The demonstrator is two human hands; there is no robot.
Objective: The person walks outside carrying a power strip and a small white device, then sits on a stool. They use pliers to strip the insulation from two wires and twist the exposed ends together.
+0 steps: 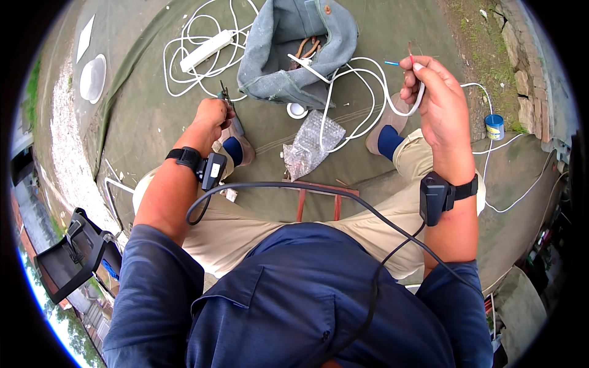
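My left hand (211,116) is closed on a dark hand tool (223,92), like pliers or a wire stripper, held jaws-up over the green sheet. My right hand (438,101), raised at the upper right, pinches a white cable (399,111) near its end, where a blue wire (391,62) and a red wire (410,52) stick out. Between my hands sits a grey-blue fabric bag (264,80) with orange-handled tools (307,48) inside. Below it lie a small white roll (296,111) and crumpled bubble wrap (313,138). A white power strip (205,50) rests among loops of cable to the left.
A red frame (337,205) lies between my legs. A blue can (494,129) with cable around it sits at right, near stone edging (526,98). A black mesh chair (76,257) stands at lower left. A white rounded object (92,80) is at upper left.
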